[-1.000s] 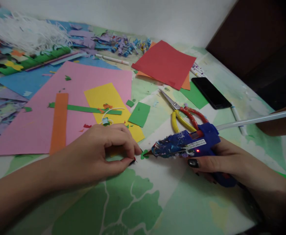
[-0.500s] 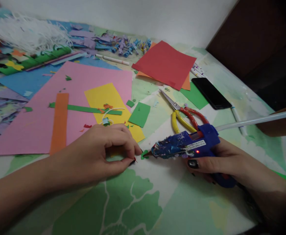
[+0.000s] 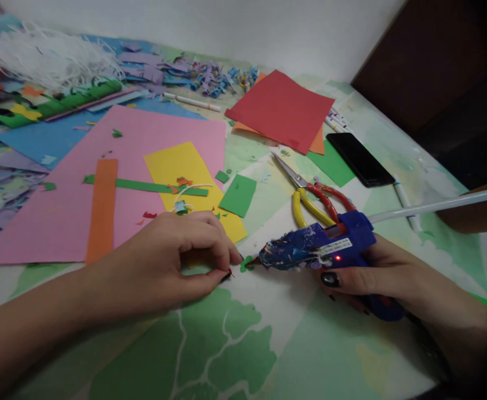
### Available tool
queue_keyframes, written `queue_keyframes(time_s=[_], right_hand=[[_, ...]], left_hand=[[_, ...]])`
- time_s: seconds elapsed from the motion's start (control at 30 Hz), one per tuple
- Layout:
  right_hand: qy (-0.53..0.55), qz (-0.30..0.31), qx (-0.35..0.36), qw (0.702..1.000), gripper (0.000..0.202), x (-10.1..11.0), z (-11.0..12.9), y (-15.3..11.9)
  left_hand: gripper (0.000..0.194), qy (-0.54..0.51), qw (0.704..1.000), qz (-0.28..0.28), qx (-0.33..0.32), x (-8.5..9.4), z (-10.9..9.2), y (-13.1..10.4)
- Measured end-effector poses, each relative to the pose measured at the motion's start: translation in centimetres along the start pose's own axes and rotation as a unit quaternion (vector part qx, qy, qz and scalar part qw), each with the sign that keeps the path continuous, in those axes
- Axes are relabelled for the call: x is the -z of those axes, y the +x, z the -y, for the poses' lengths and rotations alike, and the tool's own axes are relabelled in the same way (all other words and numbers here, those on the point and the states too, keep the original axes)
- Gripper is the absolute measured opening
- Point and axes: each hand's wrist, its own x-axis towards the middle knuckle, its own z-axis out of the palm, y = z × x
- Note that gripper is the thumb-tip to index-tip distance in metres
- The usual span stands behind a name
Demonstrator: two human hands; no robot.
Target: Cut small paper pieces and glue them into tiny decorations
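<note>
My right hand (image 3: pixel 368 275) is wrapped round the handle of a blue glue gun (image 3: pixel 310 247), its red light lit and a clear glue stick (image 3: pixel 439 204) jutting from the back. The nozzle tip meets a small green paper flower (image 3: pixel 247 263) lying on the table. Just left of the flower, my left hand (image 3: pixel 197 250) is closed in a pinch on a tiny red paper piece (image 3: pixel 231 272), mostly hidden by the fingertips. Beyond the left hand lies a yellow paper sheet (image 3: pixel 172 158) with scraps and a white string loop on it.
Scissors (image 3: pixel 310 191) with red and yellow handles lie behind the glue gun. A black phone (image 3: pixel 360 159) rests to the right. Pink paper (image 3: pixel 143 125), an orange strip (image 3: pixel 102 211) and a red sheet (image 3: pixel 283 111) spread further back. White string (image 3: pixel 55 58) heaps at back left.
Almost nothing differs. The glue gun has shifted very slightly to the right, its tip still at the green flower; the left hand keeps its pinch in place.
</note>
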Motion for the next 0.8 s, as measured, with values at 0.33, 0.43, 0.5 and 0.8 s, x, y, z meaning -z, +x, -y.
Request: queue_keyframes(time_s=[0.33,0.43,0.5,0.8], right_hand=[[-0.003,0.008,0.005,1.000,0.037,0.05,-0.09,-0.22],[0.003,-0.001,-0.001,1.000,0.037,0.20,-0.03,-0.22],[0.009,-0.010,-0.002,1.000,0.038,0.20,0.10,-0.15],[0.012,0.006,0.008,1.000,0.038,-0.09,0.44,-0.23]], left_hand=[[0.013,0.000,1.000,-0.001,0.002,0.05,-0.14,-0.07],[0.013,0.002,1.000,0.001,0.002,0.01,-0.11,-0.11],[0.013,0.004,1.000,-0.001,0.004,-0.01,-0.05,-0.13],[0.013,0.006,1.000,-0.003,0.005,-0.01,0.10,-0.12]])
